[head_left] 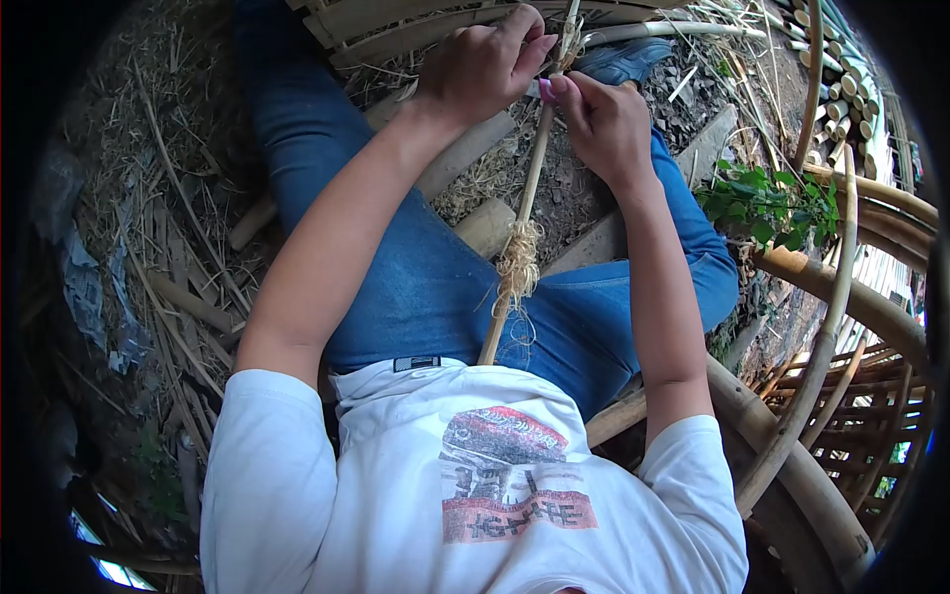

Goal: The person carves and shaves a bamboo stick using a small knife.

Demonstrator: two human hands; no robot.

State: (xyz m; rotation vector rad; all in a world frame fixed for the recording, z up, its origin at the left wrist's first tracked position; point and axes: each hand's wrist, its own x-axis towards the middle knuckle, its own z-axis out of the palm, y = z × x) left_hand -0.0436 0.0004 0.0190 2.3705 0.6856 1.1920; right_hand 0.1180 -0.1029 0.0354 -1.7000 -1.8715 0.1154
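- between and just below the two hands lies a thin stick (535, 158), its long axis running from beyond the fingertips back to the wearer's waist, tipped slightly sideways.
- nearer to it is the right hand (609, 124), its thumb and forefinger closed in a pinch on the stick, with a small purple piece (547, 90) under the thumb; what that piece is, i cannot tell.
- just across the stick, the left hand (485, 61) is half curled, fingertips near the stick's far part; whether it grips anything is hidden.
- beside the left fingertips, a small pale tuft (571, 42) of fibres clings to the stick.
- from the right hand back toward the body, a larger bunch of shavings (520, 259) hangs around the stick: thin, curly, straw-coloured, loose and frayed.
- below both hands are blue denim jeans (396, 282), the legs spread on either side of the stick.
- past the right hand sit a dark shoe (623, 61), a green leafy plant (777, 203) and a pile of round, hollow-ended bamboo poles (846, 104).
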